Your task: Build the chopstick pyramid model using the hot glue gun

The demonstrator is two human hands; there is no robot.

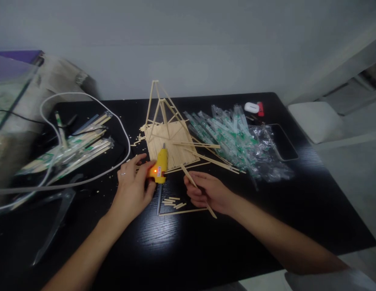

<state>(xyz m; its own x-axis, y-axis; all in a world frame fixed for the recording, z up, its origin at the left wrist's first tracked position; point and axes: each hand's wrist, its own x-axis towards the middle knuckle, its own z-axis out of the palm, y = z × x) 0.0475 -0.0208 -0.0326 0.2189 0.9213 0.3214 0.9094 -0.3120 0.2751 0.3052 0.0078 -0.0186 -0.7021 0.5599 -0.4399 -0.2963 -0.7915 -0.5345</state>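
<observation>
My left hand (132, 182) is closed around the handle of a yellow glue gun (160, 163), whose small orange light glows. A grey glue stick (159, 200) sticks out of its back end, and its nozzle points away from me. In my right hand (208, 190) a thin wooden stick (191, 178) is pinched between thumb and fingers, slanting down to the right. Beyond both hands lies a flat base of side-by-side wooden sticks (178, 149), with a pointed stick frame (163, 109) standing at its back. Several short cut pieces (172, 202) lie between my hands.
Crumpled clear wrappers with green print (227, 133) cover the right part of the black table (236, 242), near a phone (283, 141) and a white case (251, 107). Wrapped sticks (81, 149) and a looping white cable (124, 133) lie to the left.
</observation>
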